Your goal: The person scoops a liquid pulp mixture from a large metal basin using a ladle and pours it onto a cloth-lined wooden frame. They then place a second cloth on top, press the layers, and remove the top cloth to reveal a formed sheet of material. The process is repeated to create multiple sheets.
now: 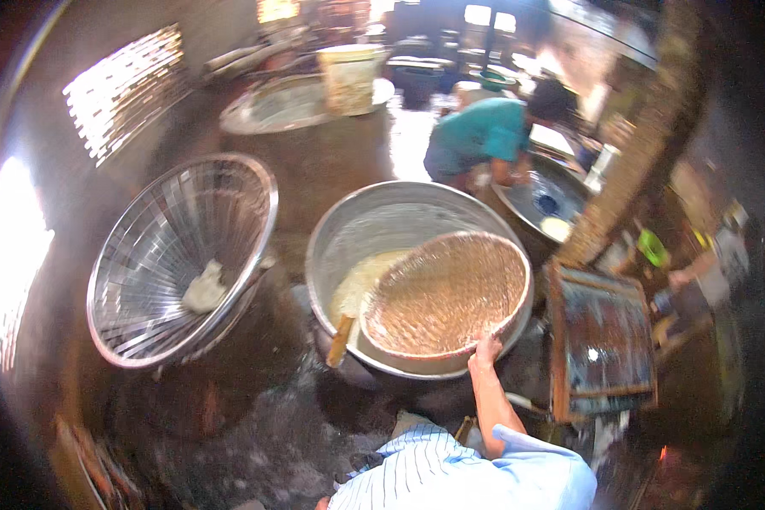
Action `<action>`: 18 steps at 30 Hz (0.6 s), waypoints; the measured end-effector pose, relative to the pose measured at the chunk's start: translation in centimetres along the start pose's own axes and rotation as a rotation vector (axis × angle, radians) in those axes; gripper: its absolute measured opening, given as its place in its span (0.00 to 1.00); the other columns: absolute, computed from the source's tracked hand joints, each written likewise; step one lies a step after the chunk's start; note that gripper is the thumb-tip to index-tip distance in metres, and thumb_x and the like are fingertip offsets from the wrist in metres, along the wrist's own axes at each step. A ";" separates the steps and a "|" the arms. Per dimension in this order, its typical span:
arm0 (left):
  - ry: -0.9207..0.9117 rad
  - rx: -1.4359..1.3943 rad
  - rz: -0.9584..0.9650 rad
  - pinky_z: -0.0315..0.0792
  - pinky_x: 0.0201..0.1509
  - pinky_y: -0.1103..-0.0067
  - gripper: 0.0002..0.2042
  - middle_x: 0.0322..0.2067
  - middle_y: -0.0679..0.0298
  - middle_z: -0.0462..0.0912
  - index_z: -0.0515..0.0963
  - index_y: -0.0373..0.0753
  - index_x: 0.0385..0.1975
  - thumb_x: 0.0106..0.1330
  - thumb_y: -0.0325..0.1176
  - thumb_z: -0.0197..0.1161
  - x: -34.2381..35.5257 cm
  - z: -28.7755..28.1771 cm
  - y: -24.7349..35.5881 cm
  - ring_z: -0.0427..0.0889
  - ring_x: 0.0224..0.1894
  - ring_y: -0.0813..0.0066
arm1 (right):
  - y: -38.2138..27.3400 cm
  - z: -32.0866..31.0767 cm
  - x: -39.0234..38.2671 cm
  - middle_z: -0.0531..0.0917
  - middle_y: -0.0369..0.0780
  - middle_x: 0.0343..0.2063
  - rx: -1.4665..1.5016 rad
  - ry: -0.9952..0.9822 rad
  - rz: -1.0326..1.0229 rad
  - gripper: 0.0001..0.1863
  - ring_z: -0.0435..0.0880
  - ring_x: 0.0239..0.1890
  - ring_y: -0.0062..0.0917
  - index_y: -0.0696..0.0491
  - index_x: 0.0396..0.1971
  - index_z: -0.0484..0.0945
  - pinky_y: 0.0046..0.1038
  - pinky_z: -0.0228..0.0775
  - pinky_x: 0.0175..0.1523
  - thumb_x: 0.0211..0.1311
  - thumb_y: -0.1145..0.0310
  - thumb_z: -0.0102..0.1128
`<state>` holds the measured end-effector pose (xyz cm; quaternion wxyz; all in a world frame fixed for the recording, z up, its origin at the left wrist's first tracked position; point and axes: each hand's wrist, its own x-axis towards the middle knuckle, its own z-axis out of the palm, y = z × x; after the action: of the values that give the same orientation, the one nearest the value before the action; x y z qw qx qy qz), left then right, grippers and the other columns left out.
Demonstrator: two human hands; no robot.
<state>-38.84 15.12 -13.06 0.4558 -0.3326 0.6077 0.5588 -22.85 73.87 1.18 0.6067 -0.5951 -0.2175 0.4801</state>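
Observation:
My right hand (484, 350) is closed on the near rim of a shallow round woven basket (450, 293). The basket is tilted inside a large metal pot (340, 228), over its right part. Pale yellowish liquid (361, 279) shows in the pot to the left of the basket. A flat wooden stick (340, 342) leans over the pot's near left rim. Of my left hand (321, 504) only a sliver of skin shows at the lower edge, its fingers hidden.
A wide ribbed metal cone (157, 255) with a white cloth (205, 289) stands left. A wooden-framed tray (603, 340) and a slanting post (633, 161) are right. Beyond, a person in a teal shirt (484, 132) bends over a dark basin (531, 191). A bucket (348, 81) stands farther back.

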 end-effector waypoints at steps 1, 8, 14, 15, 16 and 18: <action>-0.007 0.036 0.000 0.69 0.26 0.73 0.04 0.26 0.65 0.74 0.68 0.46 0.30 0.61 0.36 0.50 0.7 -1.0 1.4 0.75 0.24 0.67 | -4.6 -0.6 -3.9 0.75 0.37 0.25 0.069 0.028 0.006 0.09 0.75 0.27 0.27 0.60 0.27 0.73 0.30 0.67 0.33 0.40 0.79 0.56; -0.094 0.285 0.038 0.69 0.26 0.73 0.05 0.26 0.65 0.74 0.69 0.46 0.32 0.62 0.37 0.50 7.1 -1.5 11.5 0.75 0.24 0.66 | -18.7 -15.6 -8.8 0.68 0.32 0.17 0.481 0.264 -0.034 0.08 0.68 0.13 0.20 0.50 0.20 0.68 0.22 0.62 0.16 0.39 0.78 0.55; -0.151 0.347 0.283 0.69 0.26 0.73 0.08 0.26 0.65 0.75 0.70 0.45 0.37 0.63 0.40 0.51 7.6 3.5 20.8 0.76 0.24 0.67 | -21.7 -23.5 -6.6 0.66 0.32 0.11 0.649 0.435 -0.209 0.07 0.66 0.12 0.19 0.51 0.16 0.65 0.23 0.69 0.19 0.46 0.75 0.53; -0.167 0.373 0.330 0.69 0.26 0.73 0.10 0.26 0.65 0.75 0.71 0.45 0.39 0.63 0.40 0.51 6.1 4.9 20.9 0.76 0.24 0.67 | -22.0 -25.3 -4.9 0.68 0.33 0.13 0.672 0.416 -0.243 0.06 0.68 0.14 0.20 0.52 0.17 0.66 0.23 0.71 0.20 0.46 0.75 0.54; -0.194 0.377 0.347 0.70 0.27 0.73 0.11 0.26 0.65 0.75 0.70 0.44 0.41 0.63 0.41 0.50 5.6 5.4 21.0 0.76 0.24 0.68 | -21.7 -26.1 -2.8 0.69 0.33 0.14 0.698 0.383 -0.270 0.05 0.71 0.16 0.21 0.52 0.19 0.67 0.23 0.72 0.22 0.46 0.75 0.54; -0.223 0.370 0.380 0.70 0.27 0.72 0.14 0.27 0.64 0.76 0.70 0.44 0.45 0.64 0.41 0.50 5.1 5.0 20.6 0.77 0.25 0.68 | -21.5 -24.1 0.0 0.72 0.35 0.19 0.770 0.422 -0.289 0.06 0.75 0.23 0.23 0.53 0.23 0.69 0.24 0.74 0.25 0.48 0.73 0.57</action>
<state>-58.56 23.79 -9.87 0.4598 -0.0602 0.6969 0.5471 4.19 65.13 16.44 0.8752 -0.3748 0.0240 0.3049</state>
